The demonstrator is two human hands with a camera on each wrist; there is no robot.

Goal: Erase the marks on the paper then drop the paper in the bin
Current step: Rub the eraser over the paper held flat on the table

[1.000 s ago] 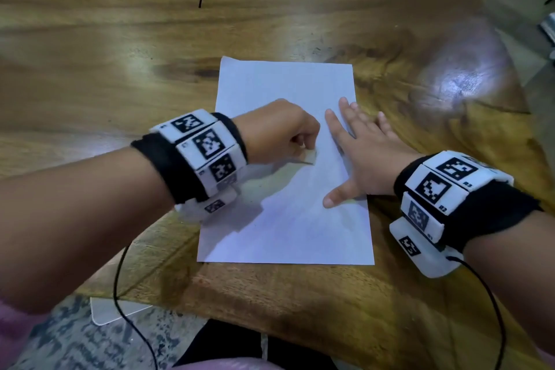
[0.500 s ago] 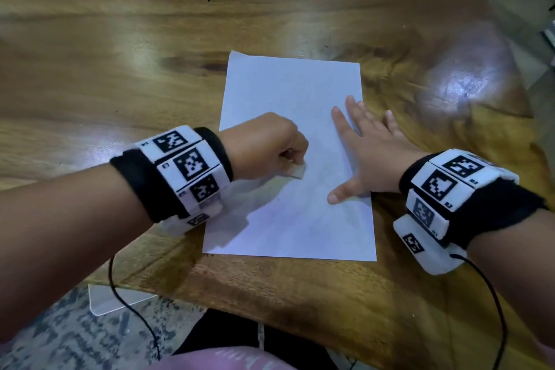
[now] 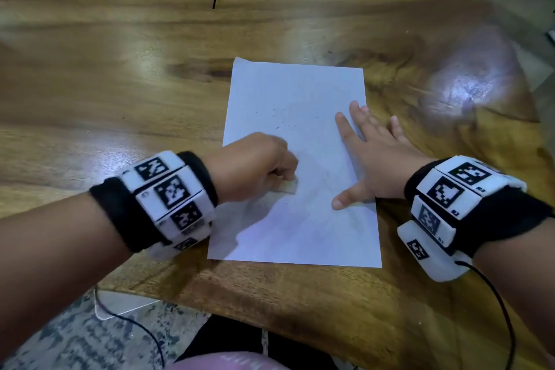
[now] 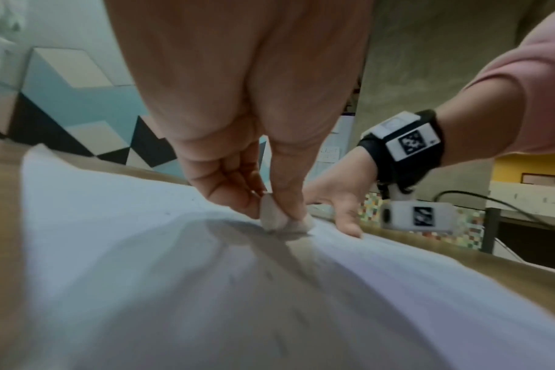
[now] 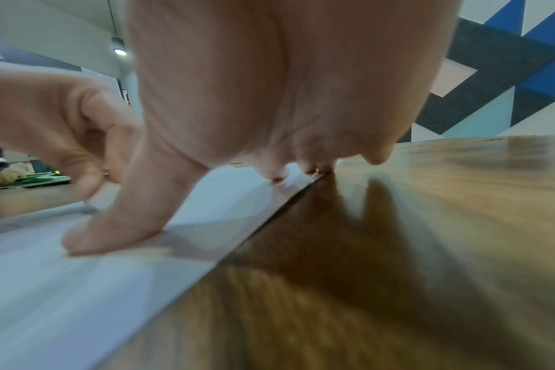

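Wooden table (image 3: 120, 75) fills our view, glossy and warm brown. At the left we see the left hand (image 3: 255, 165), fingers curled tight around a small pale eraser (image 3: 286, 186), pinching it between thumb and fingertips; in the left wrist view the eraser (image 4: 277, 220) presses onto the paper (image 4: 143, 250). The white paper (image 3: 297, 141) lies flat on the table, near its front edge, between our 2 wrists. We can make out faint pencil marks (image 3: 326, 186) and small dark specks (image 3: 282, 123) farther up the sheet. To the right, the right hand (image 3: 378, 159) lies spread with straight fingers, thumb (image 5: 117, 225) pressing on the paper's right edge, the outer fingers over onto the wood.
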